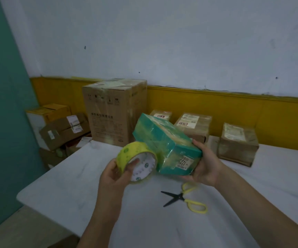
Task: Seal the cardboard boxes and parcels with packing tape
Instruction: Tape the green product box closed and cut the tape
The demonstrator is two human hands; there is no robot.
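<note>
A teal box (164, 140) wrapped in clear tape is held tilted above the white table (73, 185), with a white label on its near end. My right hand (204, 167) grips that near end from the right. My left hand (114, 174) holds a yellow roll of packing tape (135, 162), fingers inside its white core. The roll touches the box's left lower side, and a strip of tape runs from roll to box.
Yellow-handled scissors (185, 198) lie open on the table below the box. A tall cardboard box (112, 111) stands at the back, three taped parcels (237, 144) to its right. More cardboard boxes (60, 129) are piled off the table's left edge.
</note>
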